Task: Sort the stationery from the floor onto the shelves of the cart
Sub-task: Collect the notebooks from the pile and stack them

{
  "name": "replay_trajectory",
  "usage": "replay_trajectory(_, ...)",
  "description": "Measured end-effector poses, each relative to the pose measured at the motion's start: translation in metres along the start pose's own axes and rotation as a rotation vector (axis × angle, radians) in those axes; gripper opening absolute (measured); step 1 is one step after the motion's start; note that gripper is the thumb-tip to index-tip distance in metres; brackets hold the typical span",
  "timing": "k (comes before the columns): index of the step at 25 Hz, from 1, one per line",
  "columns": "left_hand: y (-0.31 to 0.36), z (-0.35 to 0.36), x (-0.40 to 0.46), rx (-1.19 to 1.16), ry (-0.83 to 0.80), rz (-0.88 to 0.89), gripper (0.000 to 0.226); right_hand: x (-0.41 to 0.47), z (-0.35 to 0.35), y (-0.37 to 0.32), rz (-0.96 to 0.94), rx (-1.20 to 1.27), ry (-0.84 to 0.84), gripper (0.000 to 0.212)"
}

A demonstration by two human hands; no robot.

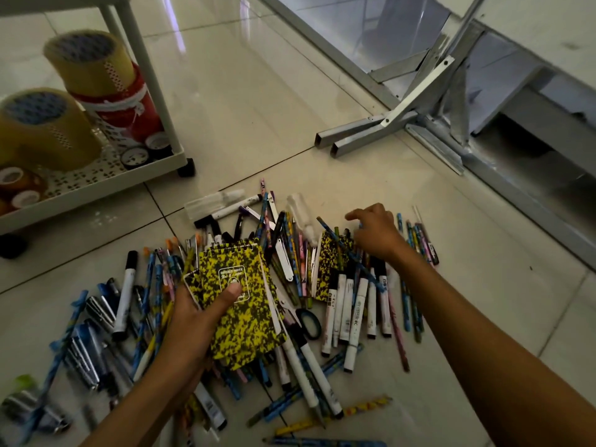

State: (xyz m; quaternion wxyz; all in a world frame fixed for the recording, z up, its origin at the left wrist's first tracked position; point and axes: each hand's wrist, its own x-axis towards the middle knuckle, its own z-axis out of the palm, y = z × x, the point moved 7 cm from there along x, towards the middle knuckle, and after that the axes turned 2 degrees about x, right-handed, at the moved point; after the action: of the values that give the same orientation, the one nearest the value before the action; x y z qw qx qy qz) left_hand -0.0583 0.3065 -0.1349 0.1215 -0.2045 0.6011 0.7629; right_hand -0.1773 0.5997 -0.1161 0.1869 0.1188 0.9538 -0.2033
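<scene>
Left hand [193, 321], nearest the viewer, grips a stack of yellow-and-black speckled spiral notepads [240, 304] above the heap; right hand [375, 235], fingers loosely bent and apparently holding nothing, reaches toward another speckled notepad [332, 262] half buried under pencils. White wheeled cart [154, 166], at the tiled floor's far-left corner, carries only tape rolls [48, 130] on its visible shelf. Most markers [350, 312], pens and pencils lie unsorted on the tiled floor [258, 108], so sorting looks early.

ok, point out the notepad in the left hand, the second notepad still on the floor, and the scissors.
notepad in left hand [240, 304]: head view, middle of its yellow-black cover.
second notepad [329, 269]: head view, bare cover left of the markers.
scissors [309, 324]: head view, black handle loop.
</scene>
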Motion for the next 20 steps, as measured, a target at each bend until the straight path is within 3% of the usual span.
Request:
replay_trajectory(4,0.000,-0.005,0.000,0.005,-0.003,-0.011,0.065,0.015,0.018,0.006,-0.051,-0.131,-0.212,0.038)
replay_trajectory(13,0.000,-0.016,-0.005,0.015,0.019,-0.017,0.068,0.007,-0.006,-0.017,-0.237,0.262,-0.381,0.014)
replay_trajectory(20,0.006,-0.021,-0.009,0.012,0.021,0.017,0.066,-0.004,-0.051,-0.038,-0.420,0.456,-0.041,0.012)
